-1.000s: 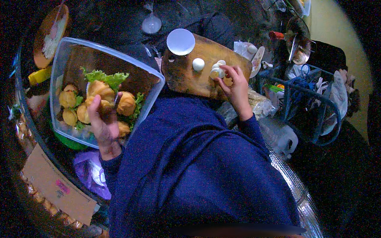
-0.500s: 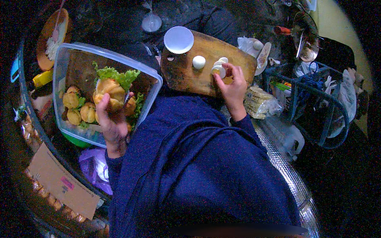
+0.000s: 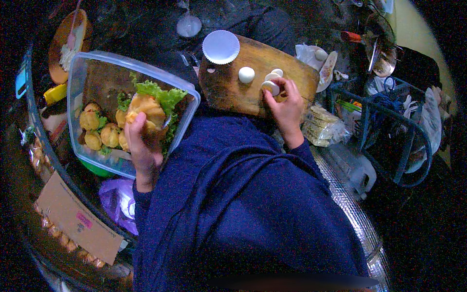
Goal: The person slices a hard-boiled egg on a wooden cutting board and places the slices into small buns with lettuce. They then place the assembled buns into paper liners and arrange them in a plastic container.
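My left hand holds a filled bun with green lettuce sticking out of its far side, above a clear plastic tub. Smaller round buns lie inside the tub. On the wooden cutting board, my right hand pinches a slice of boiled egg between thumb and fingers. More egg slices lie just beyond it. A whole white peeled egg rests left of the slices. A white fluted paper cup stands at the board's far left corner.
An orange bowl with white shreds is at the far left. To the right are a bag of pale food and a dark mesh basket. A cardboard piece lies at near left, by a purple bag.
My left hand has tilted the bun and moved it slightly right and farther away. My right hand's fingers have shifted slightly at the egg slice. The whole view has drifted a little.
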A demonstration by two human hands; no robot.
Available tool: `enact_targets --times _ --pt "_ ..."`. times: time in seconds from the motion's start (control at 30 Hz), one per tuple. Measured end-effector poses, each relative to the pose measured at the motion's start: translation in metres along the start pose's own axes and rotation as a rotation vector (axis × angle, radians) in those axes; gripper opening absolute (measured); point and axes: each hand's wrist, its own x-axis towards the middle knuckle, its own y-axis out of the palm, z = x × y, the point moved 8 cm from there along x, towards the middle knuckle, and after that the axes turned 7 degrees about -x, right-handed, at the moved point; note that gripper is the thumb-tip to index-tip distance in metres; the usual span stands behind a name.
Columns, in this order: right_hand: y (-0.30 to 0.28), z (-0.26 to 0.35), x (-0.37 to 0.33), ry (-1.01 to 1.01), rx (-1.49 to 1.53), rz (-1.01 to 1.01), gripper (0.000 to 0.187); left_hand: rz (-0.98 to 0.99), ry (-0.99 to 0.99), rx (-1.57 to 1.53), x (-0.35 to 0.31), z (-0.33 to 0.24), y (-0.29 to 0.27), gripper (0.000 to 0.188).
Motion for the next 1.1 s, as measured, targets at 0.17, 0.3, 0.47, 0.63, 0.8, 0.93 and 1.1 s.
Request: enact_targets --times 0.17,0.3,0.47,0.63,0.8,0.93,1.1 --pt "-0.002 0.004 0.003 0.004 -0.017 0.007 0.026 0.108 0.084 0.071 -0.003 -0.010 0.023 0.058" --pt "0.000 0.008 0.006 0.003 0.038 0.033 0.022 0.124 0.142 0.184 -0.004 -0.018 0.033 0.063" --pt "0.003 0.013 0.004 -0.027 -0.016 0.119 0.020 0.129 0.124 0.264 -0.006 -0.018 0.035 0.055" --pt "0.004 0.015 0.005 -0.089 -0.085 0.088 0.018 0.214 -0.027 0.073 -0.004 -0.007 0.042 0.043" --pt "0.007 -0.001 0.005 0.006 0.015 0.137 0.020 0.209 -0.068 0.076 -0.003 -0.004 0.040 0.045" --pt "0.010 -0.010 0.014 0.221 0.335 0.225 0.021 0.184 -0.076 0.020 -0.005 -0.004 0.036 0.045" --pt "0.000 0.048 0.029 0.236 0.615 0.400 0.022 0.155 -0.064 -0.015 -0.006 -0.004 0.034 0.044"
